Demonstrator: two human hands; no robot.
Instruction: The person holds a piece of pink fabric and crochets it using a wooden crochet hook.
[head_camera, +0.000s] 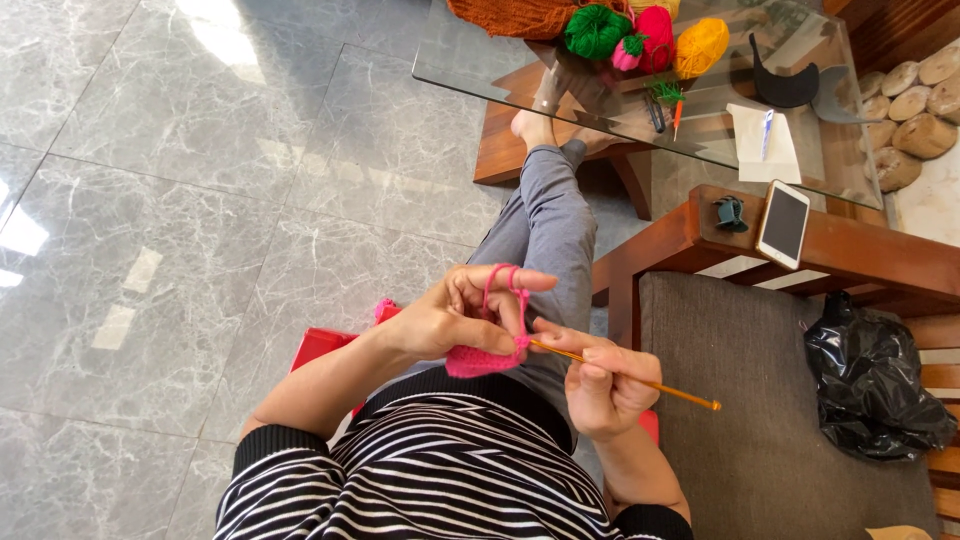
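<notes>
My left hand (455, 315) pinches a small pink crocheted piece (480, 360) between thumb and fingers, with pink yarn (503, 283) looped over the raised index finger. Close beside it, my right hand (603, 385) grips an orange crochet hook (650, 384); the hook's tip reaches into the pink piece and its tail points right. Both hands hover over my lap, above grey trousers and a black-and-white striped top.
A glass table (480, 60) ahead holds green (596, 30), pink (655, 38) and yellow (700, 45) yarn balls, pens and paper. A phone (783, 223) lies on the wooden armrest. A black plastic bag (875, 385) sits on the grey cushion at right. Marble floor spreads left.
</notes>
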